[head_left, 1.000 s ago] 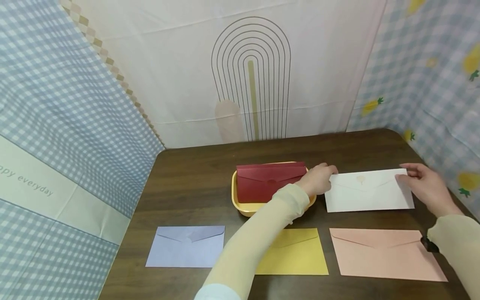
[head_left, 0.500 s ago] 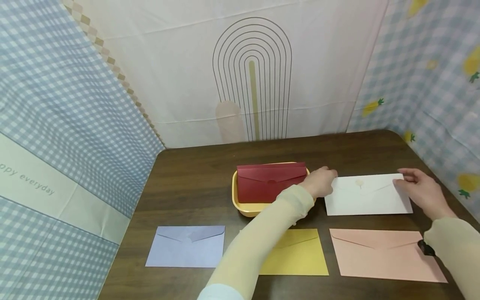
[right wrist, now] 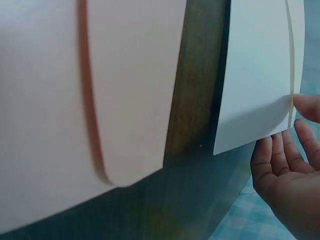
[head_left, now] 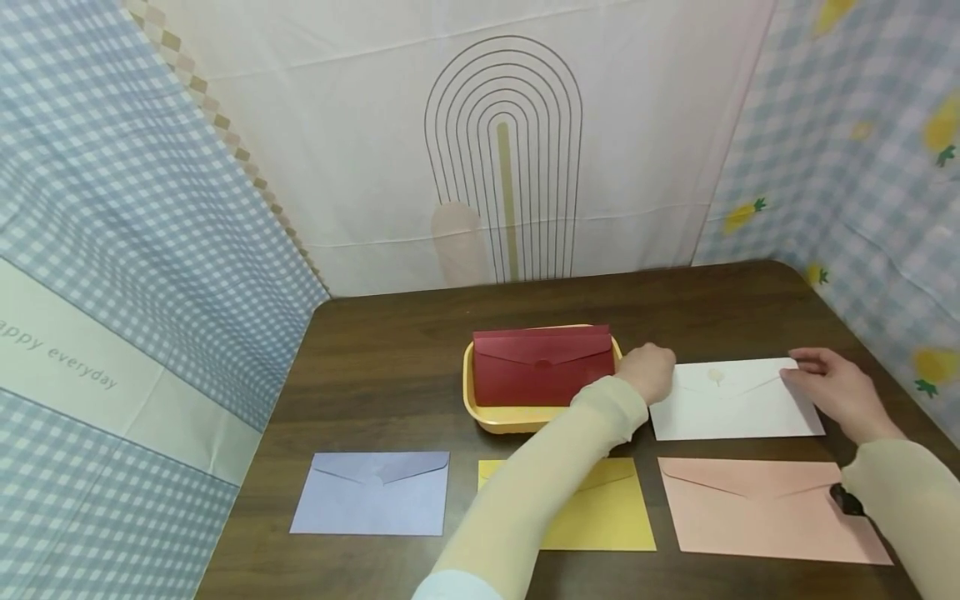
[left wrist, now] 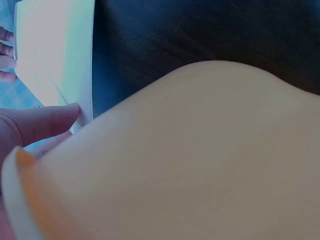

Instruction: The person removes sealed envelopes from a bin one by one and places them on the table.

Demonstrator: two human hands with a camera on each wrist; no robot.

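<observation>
A white envelope [head_left: 738, 404] with a pale emblem near its top lies between both hands at the right of the table. My left hand [head_left: 648, 372] pinches its upper left corner; in the left wrist view the thumb [left wrist: 55, 120] presses on the envelope's face. At the opposite upper corner, my right hand [head_left: 836, 392] holds the edge, thumb on top and fingers beneath, as the right wrist view shows. Just left of my left hand, dark red envelopes [head_left: 540, 379] lean in a yellow basket [head_left: 517, 421].
Along the front of the table lie a lavender envelope [head_left: 375, 504], a yellow envelope [head_left: 607, 517] partly under my left sleeve, and a pink envelope [head_left: 765, 517]. Checked cloth [head_left: 892, 275] hangs by the table's right side, and a white cloth [head_left: 360, 158] hangs behind it.
Both hands have moved the white envelope slightly toward the front of the table. The basket and the other envelopes have stayed in place.
</observation>
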